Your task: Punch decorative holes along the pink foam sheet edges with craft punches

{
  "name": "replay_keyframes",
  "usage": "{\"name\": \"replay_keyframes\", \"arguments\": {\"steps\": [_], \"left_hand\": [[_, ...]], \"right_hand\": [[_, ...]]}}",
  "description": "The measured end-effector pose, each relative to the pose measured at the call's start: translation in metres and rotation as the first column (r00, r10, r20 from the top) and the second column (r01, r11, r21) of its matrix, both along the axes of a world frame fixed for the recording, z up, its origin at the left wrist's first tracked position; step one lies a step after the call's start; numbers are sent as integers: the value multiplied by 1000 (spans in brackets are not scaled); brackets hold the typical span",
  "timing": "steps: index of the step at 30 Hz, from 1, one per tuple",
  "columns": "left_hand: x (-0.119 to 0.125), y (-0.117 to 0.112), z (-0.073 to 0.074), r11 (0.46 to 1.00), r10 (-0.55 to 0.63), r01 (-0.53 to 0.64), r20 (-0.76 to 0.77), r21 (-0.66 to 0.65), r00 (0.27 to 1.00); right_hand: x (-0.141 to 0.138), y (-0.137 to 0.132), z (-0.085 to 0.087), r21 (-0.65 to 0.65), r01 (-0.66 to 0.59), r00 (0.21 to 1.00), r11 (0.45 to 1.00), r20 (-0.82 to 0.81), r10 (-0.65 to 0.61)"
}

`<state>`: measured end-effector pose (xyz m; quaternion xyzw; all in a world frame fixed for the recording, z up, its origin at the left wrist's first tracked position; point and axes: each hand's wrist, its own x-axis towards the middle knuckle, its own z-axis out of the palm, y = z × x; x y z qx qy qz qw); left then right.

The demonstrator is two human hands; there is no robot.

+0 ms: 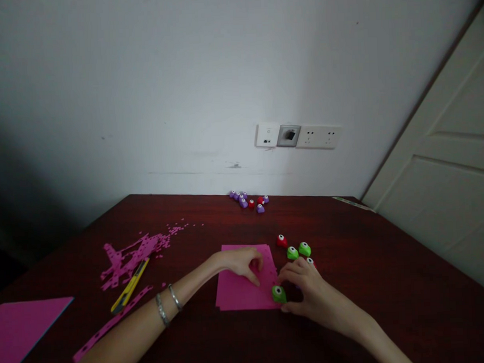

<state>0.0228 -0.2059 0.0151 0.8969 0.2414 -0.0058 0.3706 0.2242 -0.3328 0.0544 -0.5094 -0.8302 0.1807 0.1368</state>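
A stack of square pink paper [240, 293] lies on the table in front of me. My left hand [242, 262] rests on it, thumb and fingers apart, with nothing between them. At the paper's right edge sits a green craft punch [278, 294] with a white and black top. My right hand [307, 288] has its thumb and index finger on either side of this punch, gripping it. Just beyond that hand are two more green punches [304, 248] and a red punch [281, 241]. Another red punch [311, 262] is partly hidden behind the knuckles.
To the left lie pink paper scraps and punched bits [139, 254], a yellow utility knife [130, 286] and a punched pink strip [112, 325]. A larger pink sheet [25, 329] is at the near left. Several purple and red punches [243, 203] stand by the wall.
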Motion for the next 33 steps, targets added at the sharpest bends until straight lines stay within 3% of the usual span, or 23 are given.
{"name": "replay_keyframes", "arguments": {"steps": [17,33], "left_hand": [[-3,3,-5,1000,1,-2,50,26,999],[-3,1,3,1000,10,-10,6,-2,1000]], "right_hand": [[-7,-5,-10,51,0,1000,999,-16,1],[5,-3,-1,26,22,1000,999,-20,-21]]}}
